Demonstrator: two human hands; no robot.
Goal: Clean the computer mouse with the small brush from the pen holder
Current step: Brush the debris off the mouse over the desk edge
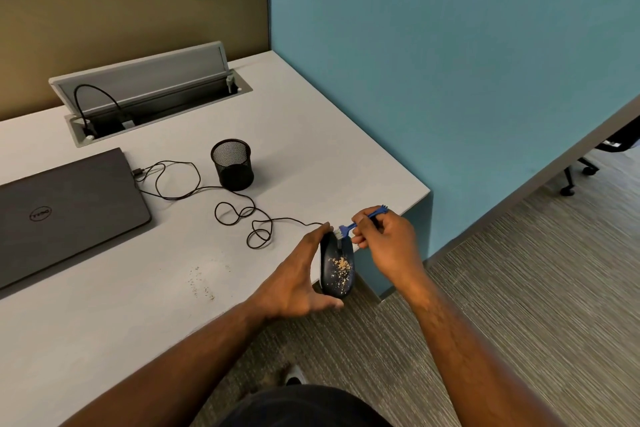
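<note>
A dark wired computer mouse (336,270) is held at the desk's front right edge, its back strewn with tan crumbs. My left hand (298,274) grips its left side, fingers at the front end and thumb at the rear. My right hand (388,239) pinches a small blue brush (356,224) with white bristles; the bristles rest on the mouse's front near the wheel. The black mesh pen holder (232,165) stands farther back on the desk and looks empty.
The mouse cable (221,204) loops across the grey desk (173,288) to a shut Dell laptop (65,211) at left. Crumbs (201,284) lie on the desk. An open cable hatch (145,94) sits at the back. A teal wall and carpet are to the right.
</note>
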